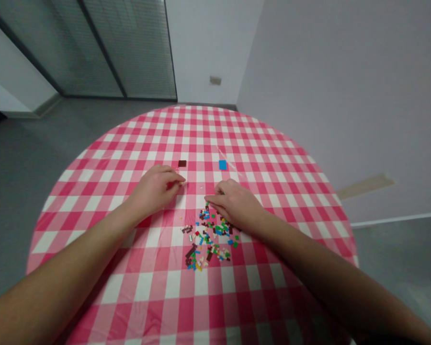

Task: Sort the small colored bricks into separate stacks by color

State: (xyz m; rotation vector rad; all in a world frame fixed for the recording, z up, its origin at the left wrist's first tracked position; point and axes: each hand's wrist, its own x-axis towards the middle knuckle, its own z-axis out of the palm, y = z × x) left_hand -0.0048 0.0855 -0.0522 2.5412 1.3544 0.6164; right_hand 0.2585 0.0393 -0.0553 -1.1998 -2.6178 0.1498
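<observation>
My left hand (158,184) is over the left middle of the table, thumb and forefinger closed on a tiny pale building brick (182,183). Just beyond those fingers lies a flat dark brown plate piece (182,163). My right hand (233,201) rests at the upper right edge of a loose heap of small building bricks (208,237) in brown, green, blue, white and other colours. Its fingers are drawn together near a small green piece; what they hold, if anything, is too small to make out. Farther back is a square blue plate piece (222,165).
A round table with a red and white checked cloth (208,129) bears everything. White walls (345,96) stand behind and to the right, the rear one with a socket (215,80). Glass panels with blinds (140,48) are at the back left.
</observation>
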